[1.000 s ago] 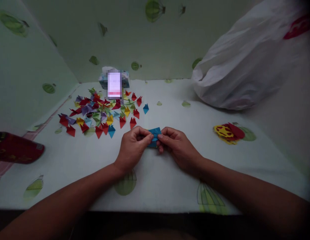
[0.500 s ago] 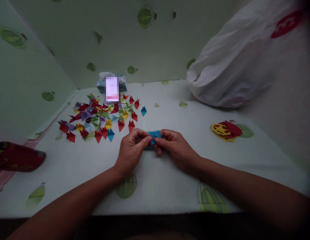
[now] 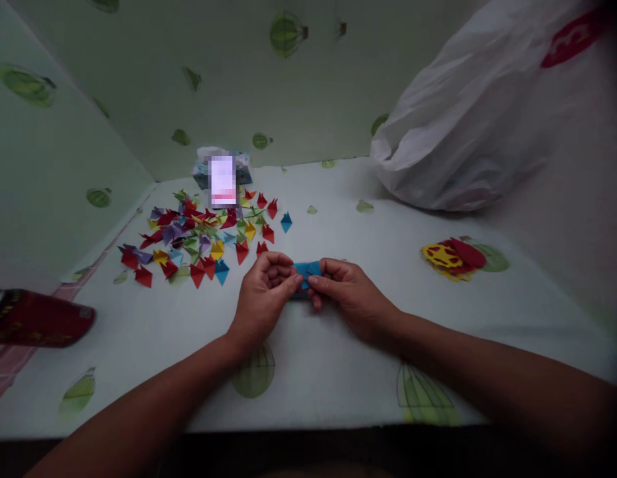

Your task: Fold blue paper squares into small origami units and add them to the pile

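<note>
Between my two hands is a small piece of folded blue paper [image 3: 311, 268], just above the table's middle. My left hand [image 3: 266, 292] pinches its left side between thumb and fingers. On the right side, my right hand [image 3: 351, 289] grips it with the thumb on top and the fingers behind. The fingers hide much of the paper, so its full shape does not show. Beyond my left hand lies a spread of small folded paper figures [image 3: 209, 265] in red, yellow, green, purple and blue.
A tissue box [image 3: 202, 174] stands at the back, with a lit phone [image 3: 223, 179] before it. A dark red can [image 3: 44, 318] is at the left edge. Yellow and red cut-out pieces [image 3: 450, 257] lie at right, below a white plastic bag [image 3: 452, 146].
My left fingers have shifted slightly on the blue paper, and a small flap at its middle now looks flatter. The whole view has moved a little.
</note>
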